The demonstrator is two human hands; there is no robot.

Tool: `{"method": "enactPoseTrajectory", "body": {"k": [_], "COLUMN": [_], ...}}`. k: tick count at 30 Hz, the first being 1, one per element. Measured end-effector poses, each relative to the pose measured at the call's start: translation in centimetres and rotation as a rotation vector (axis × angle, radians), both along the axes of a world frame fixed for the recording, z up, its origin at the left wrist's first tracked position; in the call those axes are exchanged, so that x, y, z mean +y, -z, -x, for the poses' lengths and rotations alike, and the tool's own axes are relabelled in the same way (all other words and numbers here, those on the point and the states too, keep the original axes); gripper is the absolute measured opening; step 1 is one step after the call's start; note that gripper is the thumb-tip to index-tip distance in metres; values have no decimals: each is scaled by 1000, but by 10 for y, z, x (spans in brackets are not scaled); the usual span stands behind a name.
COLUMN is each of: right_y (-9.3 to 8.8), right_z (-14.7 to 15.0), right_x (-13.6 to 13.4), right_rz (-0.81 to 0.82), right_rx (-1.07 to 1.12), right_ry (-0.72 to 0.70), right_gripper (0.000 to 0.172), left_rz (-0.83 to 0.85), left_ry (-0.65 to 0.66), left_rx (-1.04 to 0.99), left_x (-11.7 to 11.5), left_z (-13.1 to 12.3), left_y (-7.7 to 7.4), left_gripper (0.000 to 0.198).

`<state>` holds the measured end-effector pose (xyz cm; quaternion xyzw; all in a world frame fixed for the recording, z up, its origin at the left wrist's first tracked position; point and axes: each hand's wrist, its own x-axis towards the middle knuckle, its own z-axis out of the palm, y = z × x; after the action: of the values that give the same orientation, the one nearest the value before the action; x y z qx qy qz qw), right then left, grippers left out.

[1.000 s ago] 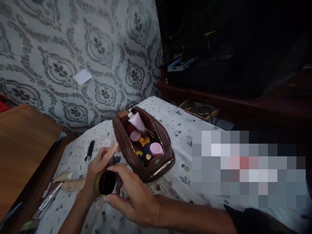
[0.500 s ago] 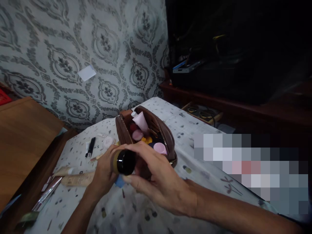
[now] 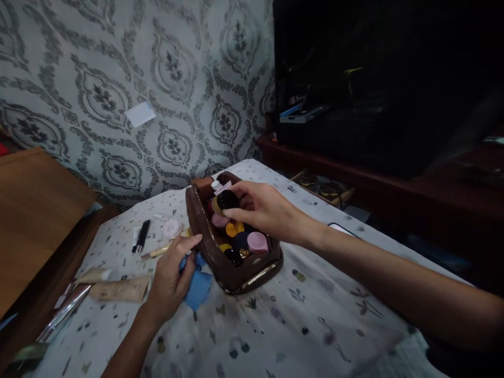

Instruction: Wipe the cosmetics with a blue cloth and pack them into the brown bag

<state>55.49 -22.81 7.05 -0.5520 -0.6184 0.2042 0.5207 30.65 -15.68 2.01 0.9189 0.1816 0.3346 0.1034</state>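
Observation:
A brown zip bag (image 3: 232, 278) lies unzipped on the patterned cloth (image 3: 275, 336), filled with cosmetics. My right hand (image 3: 263, 210) is over its far part, fingers closed round a small jar with a black lid (image 3: 227, 200). Under and beside that jar show a pink round item (image 3: 220, 219), a yellow item (image 3: 234, 228) and a pink cap (image 3: 257, 241). At the bag's left side is my left hand (image 3: 173, 273), fingers apart, the index fingertip touching the bag. A blue cloth (image 3: 198, 289) lies between this hand and the bag.
Tubes (image 3: 120, 290), brushes (image 3: 155, 253), a black item (image 3: 143, 235) and a round compact (image 3: 171, 228) lie on the left. A wooden panel (image 3: 39, 210) stands at the far left. An open drawer (image 3: 342, 197) and a dark screen (image 3: 374, 94) are at the right.
My right hand has carried the black-lidded jar forward into the bag's opening. My left hand has let go of the jar and moved down and left, beside the bag.

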Motion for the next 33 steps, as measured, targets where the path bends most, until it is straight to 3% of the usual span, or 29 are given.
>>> {"method": "enactPoseTrajectory", "body": {"k": [9, 15, 21, 33], "right_y": [-6, -7, -6, 2], "right_z": [8, 21, 36, 43], "right_x": [24, 45, 53, 63], "right_rz": [170, 384, 536, 572], "right_rx": [-567, -838, -938, -1023], "right_ry": [-37, -182, -264, -276], "right_gripper": [28, 28, 30, 30], "left_rz": [19, 18, 19, -14], "left_ry": [12, 8, 26, 36], "left_rx": [-14, -27, -37, -39], "left_x": [1, 1, 1, 1], "left_z": [-1, -2, -3, -3], "left_y": [2, 2, 1, 1], "left_gripper": [37, 37, 37, 37]}}
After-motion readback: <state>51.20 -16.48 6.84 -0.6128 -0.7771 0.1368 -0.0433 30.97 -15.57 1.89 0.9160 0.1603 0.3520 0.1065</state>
